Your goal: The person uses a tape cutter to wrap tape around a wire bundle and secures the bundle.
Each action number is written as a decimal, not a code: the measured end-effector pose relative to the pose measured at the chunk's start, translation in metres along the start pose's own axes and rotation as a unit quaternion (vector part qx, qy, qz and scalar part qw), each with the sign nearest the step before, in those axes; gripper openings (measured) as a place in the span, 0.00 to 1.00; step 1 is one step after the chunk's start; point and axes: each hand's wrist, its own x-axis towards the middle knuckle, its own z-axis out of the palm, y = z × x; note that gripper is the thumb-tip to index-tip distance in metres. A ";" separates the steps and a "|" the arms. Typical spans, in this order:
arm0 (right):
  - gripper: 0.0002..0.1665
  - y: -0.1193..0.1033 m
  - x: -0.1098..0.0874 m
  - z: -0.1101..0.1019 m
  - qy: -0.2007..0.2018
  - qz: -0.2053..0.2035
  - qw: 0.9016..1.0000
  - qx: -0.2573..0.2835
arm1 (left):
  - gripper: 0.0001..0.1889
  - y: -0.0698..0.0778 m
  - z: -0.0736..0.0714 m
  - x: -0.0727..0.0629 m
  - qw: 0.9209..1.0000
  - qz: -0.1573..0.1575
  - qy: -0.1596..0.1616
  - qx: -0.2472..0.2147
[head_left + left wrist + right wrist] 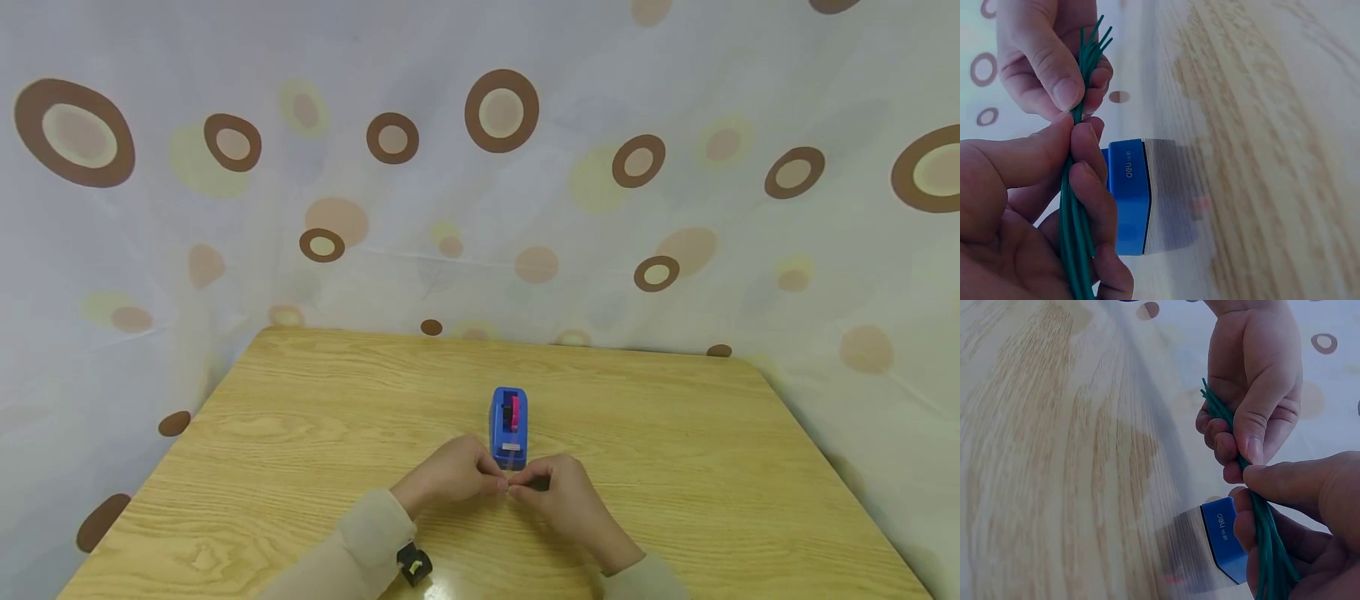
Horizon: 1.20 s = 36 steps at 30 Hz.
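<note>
A bundle of thin green strands runs through both hands; whether they are wires or stems I cannot tell. My left hand pinches it between thumb and fingers, and the strands lie along its curled fingers in the left wrist view. Thumb to thumb with it, my right hand grips the same bundle. Loose tips fan out past the hands in both wrist views. Just beyond the fingertips stands a blue tape dispenser with a pink-cored roll. In the head view the strands are hardly visible.
The wooden table spreads around the hands. Behind it hangs a pale curtain with brown and cream circles. A small black device sits at the left sleeve.
</note>
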 end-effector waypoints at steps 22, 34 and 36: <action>0.05 0.002 0.005 0.000 -0.025 0.015 0.999 0.031 | 0.02 0.003 0.005 -0.003 0.997 0.005 0.068 0.045; 0.04 0.003 0.004 0.002 -0.025 0.005 0.999 0.027 | 0.03 0.002 0.003 -0.004 0.998 -0.004 0.059 0.035; 0.04 0.003 0.004 0.003 -0.021 0.006 1.000 0.017 | 0.03 0.001 0.002 -0.005 0.998 0.001 0.048 0.032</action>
